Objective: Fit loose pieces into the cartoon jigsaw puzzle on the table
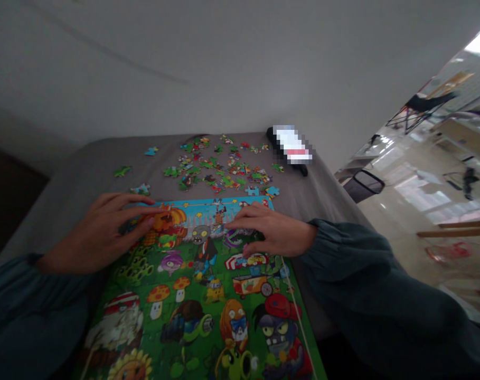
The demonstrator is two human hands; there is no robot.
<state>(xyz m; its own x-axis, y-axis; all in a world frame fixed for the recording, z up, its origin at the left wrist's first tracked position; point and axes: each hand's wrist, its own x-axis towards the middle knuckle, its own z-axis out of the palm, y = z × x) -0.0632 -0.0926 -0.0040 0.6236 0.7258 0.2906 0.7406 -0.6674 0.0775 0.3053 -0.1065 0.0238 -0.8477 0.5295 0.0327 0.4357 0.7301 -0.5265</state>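
A colourful cartoon jigsaw board (152, 330) lies in front of me, its picture of plants and zombies extending out of view at the bottom. Over its upper left corner, by the orange pumpkin, my left hand (115, 227) rests with fingers stretched out and thumb apart. My right hand (269, 227) is on the upper right of the picture, its fingers pointing left and lightly bent, the thumb apart from them. No piece shows in either hand. Beyond the board's blue top edge lie several loose jigsaw pieces (192, 170), some overlapping.
Everything sits on a grey cloth-covered surface (81, 182) against a pale wall (224, 68). A phone with a blurred screen (293, 145) lies at the back right on a black object. Stray blue pieces (252, 191) lie close to the board's top edge. A tiled floor with furniture is at the right.
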